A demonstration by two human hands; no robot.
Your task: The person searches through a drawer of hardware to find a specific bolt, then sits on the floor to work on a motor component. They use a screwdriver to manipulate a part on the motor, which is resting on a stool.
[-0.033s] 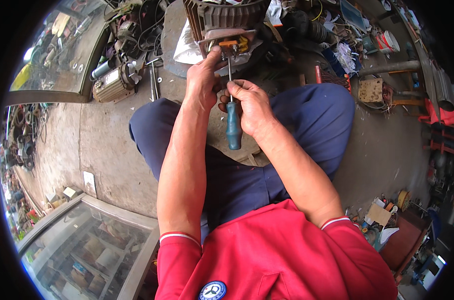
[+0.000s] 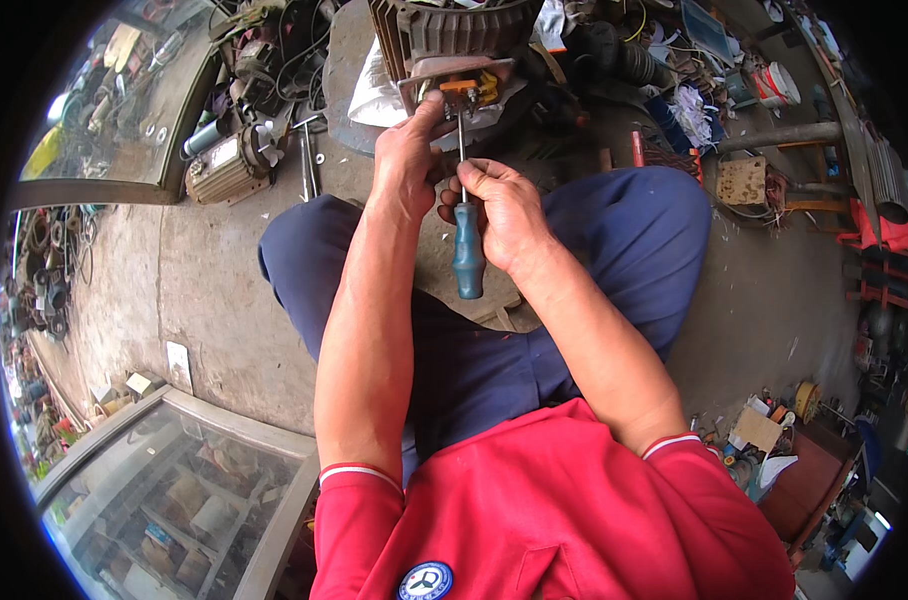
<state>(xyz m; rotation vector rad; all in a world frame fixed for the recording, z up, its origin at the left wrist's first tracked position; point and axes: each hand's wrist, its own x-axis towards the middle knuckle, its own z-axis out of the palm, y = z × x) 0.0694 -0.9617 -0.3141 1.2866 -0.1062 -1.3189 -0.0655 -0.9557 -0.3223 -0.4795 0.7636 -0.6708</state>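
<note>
A ribbed electric motor (image 2: 466, 35) stands before me at the top of the view. Its terminal box (image 2: 419, 72) faces me, with an orange terminal block (image 2: 461, 87) and yellow pieces inside. My left hand (image 2: 407, 155) is at the box's lower left, one fingertip against the terminals and the other fingers curled; whatever they pinch is hidden. My right hand (image 2: 509, 210) is closed round a screwdriver (image 2: 468, 255), thumb and fingers at the top of its teal handle and lower shaft. The shaft points up into the box, its tip near the terminals.
A white sack (image 2: 369, 100) lies under the motor on a round base. At the left are another motor (image 2: 229, 170), a long metal tool (image 2: 307, 165) and a glass cabinet (image 2: 194, 490). A terminal-like block with wires (image 2: 744, 182) lies at the right, near a white bucket (image 2: 776, 85).
</note>
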